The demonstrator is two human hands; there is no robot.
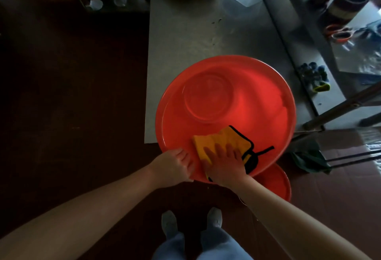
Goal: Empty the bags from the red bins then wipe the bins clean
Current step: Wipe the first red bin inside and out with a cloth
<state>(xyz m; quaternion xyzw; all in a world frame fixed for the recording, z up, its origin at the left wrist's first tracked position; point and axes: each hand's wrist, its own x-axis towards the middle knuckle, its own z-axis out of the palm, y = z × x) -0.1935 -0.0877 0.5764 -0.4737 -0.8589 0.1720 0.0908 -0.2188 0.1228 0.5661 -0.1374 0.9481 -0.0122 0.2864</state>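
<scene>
Red bin (257,94): no bags inside; at the desk's (185,33) near edge, overhanging it, seemingly tipped toward the person. Left grip (175,165): clamped on the near rim. Right grip (224,162): fingers flat, pressing an orange cloth (222,138) to the near inner wall. Step: wiping. Next, probably: sweep the cloth round wall and base. Second red bin (276,181): on the floor below, partly hidden.

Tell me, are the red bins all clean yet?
Not yet. No bags show in the big red bin, so emptying looks done there. The right hand presses a yellow cloth on its inner wall while the left hand holds its rim. The second red bin below probably waits.
</scene>
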